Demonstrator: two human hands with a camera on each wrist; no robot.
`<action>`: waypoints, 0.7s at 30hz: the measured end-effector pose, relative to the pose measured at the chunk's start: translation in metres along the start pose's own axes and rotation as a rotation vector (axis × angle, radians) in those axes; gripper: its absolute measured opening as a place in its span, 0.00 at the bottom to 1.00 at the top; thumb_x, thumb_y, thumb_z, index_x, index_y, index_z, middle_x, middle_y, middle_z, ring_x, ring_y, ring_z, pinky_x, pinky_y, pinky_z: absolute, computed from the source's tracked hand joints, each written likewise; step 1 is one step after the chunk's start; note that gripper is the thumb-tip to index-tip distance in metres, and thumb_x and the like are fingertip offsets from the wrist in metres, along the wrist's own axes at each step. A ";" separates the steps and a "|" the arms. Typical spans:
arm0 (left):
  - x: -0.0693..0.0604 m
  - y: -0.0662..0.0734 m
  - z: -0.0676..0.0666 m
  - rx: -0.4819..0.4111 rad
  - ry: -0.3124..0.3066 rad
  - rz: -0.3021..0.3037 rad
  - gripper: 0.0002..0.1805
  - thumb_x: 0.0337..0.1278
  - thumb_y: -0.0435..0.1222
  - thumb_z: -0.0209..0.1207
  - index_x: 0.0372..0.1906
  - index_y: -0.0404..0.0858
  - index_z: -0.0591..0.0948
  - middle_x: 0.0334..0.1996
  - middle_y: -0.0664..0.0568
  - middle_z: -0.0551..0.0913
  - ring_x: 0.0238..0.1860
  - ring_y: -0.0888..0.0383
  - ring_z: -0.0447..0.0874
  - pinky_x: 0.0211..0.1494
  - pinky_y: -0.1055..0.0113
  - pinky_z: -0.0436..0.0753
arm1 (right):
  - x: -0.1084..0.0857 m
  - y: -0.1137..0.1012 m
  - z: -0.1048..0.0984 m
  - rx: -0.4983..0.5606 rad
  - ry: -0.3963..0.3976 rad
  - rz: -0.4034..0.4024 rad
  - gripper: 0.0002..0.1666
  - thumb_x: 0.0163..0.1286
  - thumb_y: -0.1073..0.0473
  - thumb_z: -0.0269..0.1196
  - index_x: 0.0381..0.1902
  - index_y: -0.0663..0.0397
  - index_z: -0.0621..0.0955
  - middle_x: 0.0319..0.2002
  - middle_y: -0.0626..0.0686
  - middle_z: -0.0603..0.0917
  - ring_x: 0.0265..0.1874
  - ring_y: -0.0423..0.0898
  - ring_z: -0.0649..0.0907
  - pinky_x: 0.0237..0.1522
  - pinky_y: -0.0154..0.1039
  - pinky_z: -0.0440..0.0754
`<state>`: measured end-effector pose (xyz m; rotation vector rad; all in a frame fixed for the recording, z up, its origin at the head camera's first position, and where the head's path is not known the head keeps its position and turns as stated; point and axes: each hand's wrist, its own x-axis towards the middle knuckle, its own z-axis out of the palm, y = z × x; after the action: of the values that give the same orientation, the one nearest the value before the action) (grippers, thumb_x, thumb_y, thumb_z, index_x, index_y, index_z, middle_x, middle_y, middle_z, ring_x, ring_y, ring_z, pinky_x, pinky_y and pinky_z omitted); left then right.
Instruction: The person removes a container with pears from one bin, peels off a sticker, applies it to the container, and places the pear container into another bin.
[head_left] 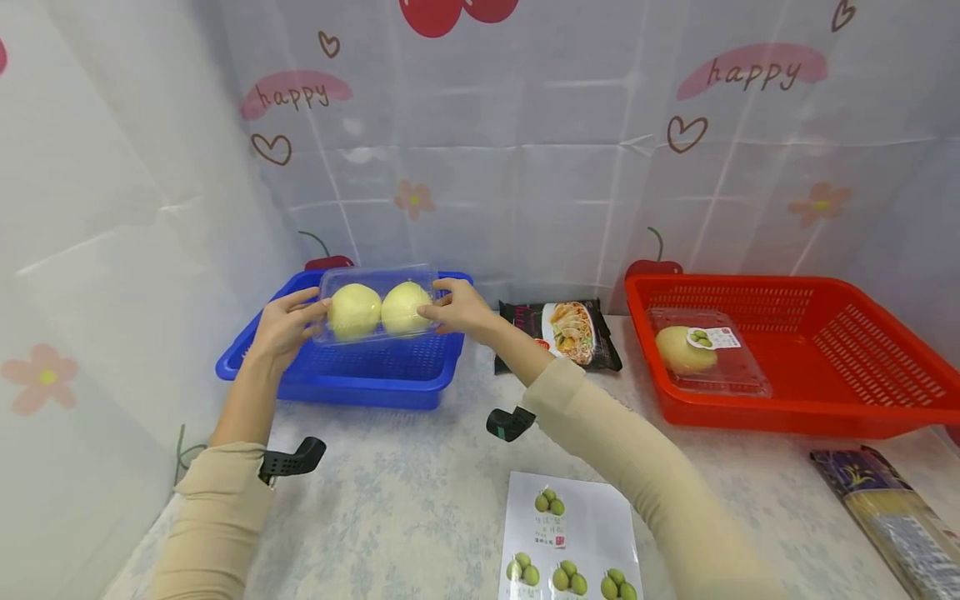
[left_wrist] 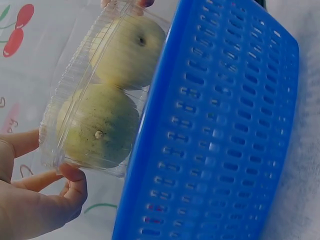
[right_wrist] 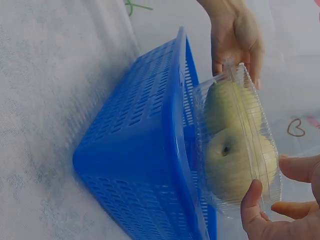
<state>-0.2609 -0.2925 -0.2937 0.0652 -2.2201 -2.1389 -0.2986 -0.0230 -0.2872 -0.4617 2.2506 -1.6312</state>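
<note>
A clear plastic box [head_left: 381,333] with two pale yellow-green fruits [head_left: 355,312] inside is held over the blue basket [head_left: 360,390]. My left hand [head_left: 283,327] grips its left end and my right hand [head_left: 461,308] pinches its right end. In the left wrist view the left hand [left_wrist: 42,192] has thumb and fingers at one end of the box [left_wrist: 75,100]. The right wrist view shows the right hand [right_wrist: 290,205] at the near end of the box [right_wrist: 240,145], beside the basket rim [right_wrist: 175,130].
A red basket [head_left: 810,417] at the right holds a labelled clear box with one fruit [head_left: 678,352]. Between the baskets lies a black noodle packet [head_left: 562,333]. A sheet of fruit stickers [head_left: 570,533] lies in front, and a long packet [head_left: 892,517] at the right.
</note>
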 end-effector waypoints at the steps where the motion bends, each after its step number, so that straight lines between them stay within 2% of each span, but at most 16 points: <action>1: -0.001 0.000 0.002 -0.001 -0.008 0.010 0.42 0.58 0.38 0.61 0.71 0.28 0.53 0.38 0.59 0.76 0.38 0.69 0.77 0.42 0.78 0.78 | -0.003 0.000 -0.002 0.009 0.000 -0.003 0.38 0.68 0.61 0.59 0.71 0.58 0.58 0.61 0.65 0.69 0.55 0.57 0.76 0.48 0.45 0.81; 3: -0.003 0.001 0.007 -0.038 -0.016 0.033 0.42 0.56 0.37 0.63 0.70 0.28 0.56 0.40 0.56 0.76 0.39 0.67 0.78 0.43 0.76 0.79 | -0.009 0.001 -0.007 0.020 0.003 -0.014 0.38 0.68 0.61 0.59 0.71 0.59 0.58 0.59 0.66 0.69 0.55 0.58 0.76 0.51 0.48 0.79; 5: -0.005 0.002 0.011 -0.035 -0.028 0.043 0.42 0.55 0.39 0.64 0.70 0.29 0.57 0.44 0.53 0.75 0.41 0.66 0.78 0.46 0.75 0.78 | -0.015 0.003 -0.012 0.012 0.011 -0.030 0.38 0.68 0.60 0.60 0.71 0.59 0.58 0.58 0.65 0.70 0.55 0.58 0.76 0.51 0.48 0.79; 9: -0.007 0.003 0.021 -0.006 -0.034 0.031 0.39 0.58 0.38 0.62 0.70 0.31 0.58 0.53 0.47 0.70 0.45 0.64 0.76 0.51 0.73 0.78 | -0.026 0.009 -0.020 -0.020 0.034 -0.059 0.37 0.68 0.58 0.60 0.71 0.58 0.59 0.57 0.64 0.71 0.53 0.57 0.78 0.47 0.44 0.81; 10: -0.007 0.003 0.024 0.029 -0.041 0.028 0.39 0.60 0.39 0.60 0.71 0.31 0.56 0.54 0.47 0.68 0.46 0.65 0.74 0.51 0.73 0.77 | -0.029 0.010 -0.023 -0.032 0.042 -0.066 0.38 0.68 0.57 0.60 0.71 0.57 0.59 0.57 0.64 0.71 0.52 0.57 0.78 0.46 0.43 0.82; 16: -0.012 0.005 0.039 0.048 -0.078 0.043 0.35 0.64 0.35 0.55 0.71 0.31 0.55 0.52 0.47 0.67 0.45 0.65 0.74 0.46 0.77 0.77 | -0.045 0.019 -0.034 -0.090 0.068 -0.081 0.38 0.68 0.53 0.59 0.72 0.54 0.59 0.58 0.64 0.70 0.46 0.58 0.81 0.43 0.41 0.83; 21: -0.015 0.002 0.054 -0.005 -0.119 0.056 0.34 0.63 0.33 0.55 0.71 0.31 0.56 0.51 0.48 0.68 0.45 0.63 0.75 0.47 0.75 0.78 | -0.061 0.024 -0.046 -0.115 0.096 -0.102 0.38 0.68 0.54 0.59 0.71 0.55 0.59 0.56 0.64 0.72 0.39 0.56 0.83 0.40 0.41 0.83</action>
<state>-0.2499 -0.2380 -0.2941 -0.1260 -2.2504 -2.1723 -0.2659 0.0502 -0.2923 -0.5466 2.4386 -1.6097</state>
